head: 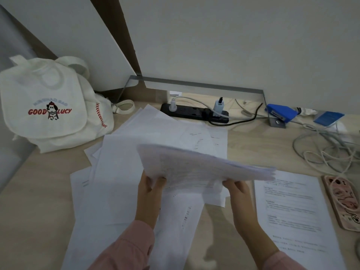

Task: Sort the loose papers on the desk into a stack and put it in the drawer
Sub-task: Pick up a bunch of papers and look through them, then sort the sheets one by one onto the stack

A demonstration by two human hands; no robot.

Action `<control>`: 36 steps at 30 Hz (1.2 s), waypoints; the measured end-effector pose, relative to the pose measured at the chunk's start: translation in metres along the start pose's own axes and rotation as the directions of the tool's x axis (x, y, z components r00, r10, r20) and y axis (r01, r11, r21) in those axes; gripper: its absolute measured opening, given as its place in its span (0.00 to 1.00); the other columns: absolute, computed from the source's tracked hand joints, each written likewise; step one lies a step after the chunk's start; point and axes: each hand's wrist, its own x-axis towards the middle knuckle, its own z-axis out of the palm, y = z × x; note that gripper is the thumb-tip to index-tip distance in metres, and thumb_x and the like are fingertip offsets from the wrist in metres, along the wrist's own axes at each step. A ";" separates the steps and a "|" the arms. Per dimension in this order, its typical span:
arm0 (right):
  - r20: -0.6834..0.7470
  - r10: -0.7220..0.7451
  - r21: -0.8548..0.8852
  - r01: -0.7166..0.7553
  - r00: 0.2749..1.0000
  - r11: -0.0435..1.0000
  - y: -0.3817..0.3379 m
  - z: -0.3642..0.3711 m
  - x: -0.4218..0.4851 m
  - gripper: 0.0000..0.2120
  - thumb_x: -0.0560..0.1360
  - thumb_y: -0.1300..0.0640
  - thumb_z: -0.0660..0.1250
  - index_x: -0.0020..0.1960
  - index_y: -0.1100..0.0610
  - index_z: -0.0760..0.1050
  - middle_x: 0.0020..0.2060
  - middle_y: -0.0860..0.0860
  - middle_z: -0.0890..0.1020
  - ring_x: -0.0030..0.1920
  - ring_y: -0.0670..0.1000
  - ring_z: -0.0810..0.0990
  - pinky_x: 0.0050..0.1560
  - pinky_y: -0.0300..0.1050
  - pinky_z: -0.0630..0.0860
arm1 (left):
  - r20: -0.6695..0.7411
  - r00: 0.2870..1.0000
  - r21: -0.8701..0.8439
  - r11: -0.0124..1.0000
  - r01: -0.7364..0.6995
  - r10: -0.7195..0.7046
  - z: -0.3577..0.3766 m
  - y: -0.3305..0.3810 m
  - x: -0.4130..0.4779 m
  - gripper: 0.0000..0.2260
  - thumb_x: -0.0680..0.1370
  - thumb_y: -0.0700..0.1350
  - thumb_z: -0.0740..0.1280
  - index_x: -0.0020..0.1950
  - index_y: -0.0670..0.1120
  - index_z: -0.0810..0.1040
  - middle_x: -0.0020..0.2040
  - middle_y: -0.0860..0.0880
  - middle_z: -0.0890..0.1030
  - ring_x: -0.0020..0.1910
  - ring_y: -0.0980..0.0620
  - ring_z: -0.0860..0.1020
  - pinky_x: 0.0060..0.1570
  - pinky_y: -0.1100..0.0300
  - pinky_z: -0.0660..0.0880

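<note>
I hold a bundle of printed sheets (198,168) lifted above the desk, blurred by motion. My left hand (149,189) grips its near left edge and my right hand (236,189) grips its near right edge. Beneath the bundle, several loose white papers (124,164) lie scattered and overlapping across the middle of the wooden desk (39,191). One printed page (292,209) lies flat by itself to the right. No drawer is in view.
A white cloth backpack (52,106) stands at the back left. A black power strip (194,113) with plugs lies against the wall. A blue stapler (280,113), tangled cables (327,151) and a pink-cased phone (342,201) occupy the right side.
</note>
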 end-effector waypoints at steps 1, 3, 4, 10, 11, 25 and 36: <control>-0.005 -0.002 -0.006 0.002 1.000 1.000 -0.001 -0.002 0.000 0.11 0.77 0.66 0.58 0.49 0.53 0.75 0.43 0.45 0.79 0.46 0.40 0.77 0.41 0.30 0.71 | 0.008 1.000 0.002 1.000 -0.006 0.006 0.002 0.001 -0.001 0.15 0.76 0.32 0.61 0.57 0.47 0.75 0.50 0.53 0.80 0.46 0.65 0.79 0.41 0.76 0.74; -0.025 -0.042 0.004 0.042 0.999 0.999 -0.003 -0.011 0.001 0.12 0.77 0.65 0.59 0.48 0.49 0.75 0.40 0.40 0.81 0.42 0.32 0.78 0.37 0.24 0.72 | 0.024 1.000 0.008 1.000 -0.016 0.016 0.008 0.005 -0.004 0.15 0.76 0.32 0.62 0.60 0.45 0.75 0.52 0.54 0.80 0.45 0.69 0.79 0.42 0.76 0.74; -0.030 -0.061 0.010 0.061 0.998 0.998 -0.005 -0.018 0.001 0.11 0.77 0.63 0.60 0.49 0.48 0.75 0.40 0.38 0.82 0.42 0.31 0.78 0.37 0.22 0.72 | 0.033 0.999 0.009 1.000 -0.019 0.019 0.011 0.006 -0.005 0.15 0.76 0.33 0.62 0.59 0.45 0.75 0.51 0.55 0.81 0.45 0.69 0.79 0.42 0.76 0.74; -0.182 -0.018 -0.155 -0.011 0.983 0.988 0.004 -0.083 0.003 0.03 0.76 0.61 0.63 0.48 0.60 0.75 0.42 0.56 0.79 0.42 0.51 0.76 0.40 0.42 0.72 | 0.166 0.982 0.089 0.993 0.080 -0.094 0.053 -0.001 -0.016 0.09 0.76 0.37 0.63 0.47 0.52 0.76 0.44 0.55 0.82 0.43 0.60 0.80 0.40 0.71 0.76; -0.208 0.008 -0.194 -0.049 0.978 0.980 0.010 -0.098 0.004 0.05 0.76 0.61 0.62 0.48 0.63 0.74 0.42 0.61 0.77 0.41 0.53 0.74 0.39 0.45 0.69 | 0.198 0.971 0.122 0.987 0.107 -0.130 0.063 -0.006 -0.020 0.08 0.77 0.38 0.63 0.47 0.51 0.76 0.44 0.54 0.82 0.44 0.57 0.81 0.41 0.68 0.77; -0.491 0.259 -0.270 -0.428 0.832 0.862 0.070 -0.263 0.001 0.08 0.76 0.61 0.61 0.56 0.58 0.70 0.48 0.57 0.78 0.46 0.57 0.76 0.48 0.51 0.73 | 0.524 0.707 0.400 0.870 0.288 -0.475 0.198 -0.092 -0.077 0.14 0.79 0.38 0.58 0.53 0.59 0.72 0.49 0.57 0.79 0.50 0.60 0.78 0.46 0.69 0.73; -0.431 0.227 -0.505 -0.442 0.873 0.742 0.087 -0.267 0.016 0.15 0.72 0.61 0.62 0.58 0.57 0.75 0.49 0.58 0.79 0.46 0.58 0.78 0.48 0.54 0.77 | 0.458 0.712 0.461 0.827 0.323 -0.533 0.201 -0.107 -0.085 0.26 0.79 0.41 0.59 0.75 0.52 0.56 0.75 0.54 0.59 0.73 0.53 0.60 0.73 0.50 0.60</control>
